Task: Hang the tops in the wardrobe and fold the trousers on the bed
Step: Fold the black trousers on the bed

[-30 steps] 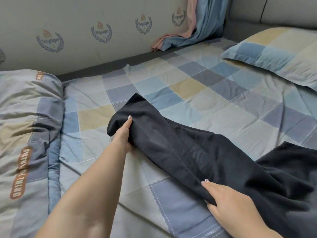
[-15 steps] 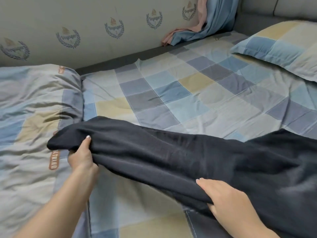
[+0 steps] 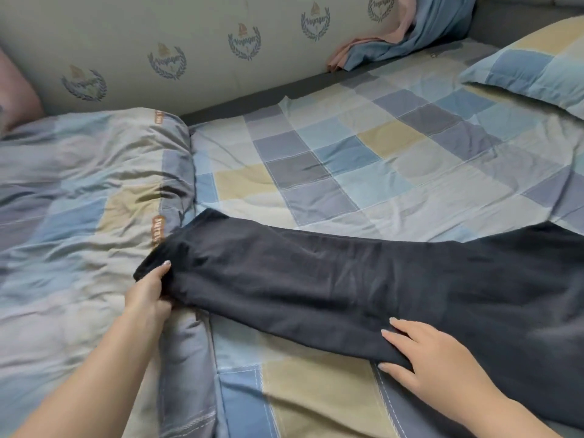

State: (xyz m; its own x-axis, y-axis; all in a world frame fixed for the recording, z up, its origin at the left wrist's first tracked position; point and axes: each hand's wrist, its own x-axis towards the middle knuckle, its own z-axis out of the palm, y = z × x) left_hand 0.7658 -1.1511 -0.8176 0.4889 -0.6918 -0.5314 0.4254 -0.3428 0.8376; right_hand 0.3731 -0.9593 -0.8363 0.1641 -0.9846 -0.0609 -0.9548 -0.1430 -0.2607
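Observation:
Dark navy trousers (image 3: 331, 279) lie stretched across the checked bed sheet (image 3: 347, 159), one leg running from the right edge of view to the folded duvet. My left hand (image 3: 148, 295) pinches the hem end of that leg at the duvet's edge. My right hand (image 3: 423, 355) grips the leg's near edge further right, fingers on top of the cloth and thumb under it. The waist end runs out of view on the right.
A folded checked duvet (image 3: 79, 216) fills the left side. A matching pillow (image 3: 531, 67) lies at the far right. Blue and pink cloth (image 3: 410, 36) is bunched against the padded wall panel (image 3: 189, 42) at the back.
My left hand has pulled the trouser leg leftward and laid it flat, the hem now at the duvet's edge. My right hand stays on the leg's near edge.

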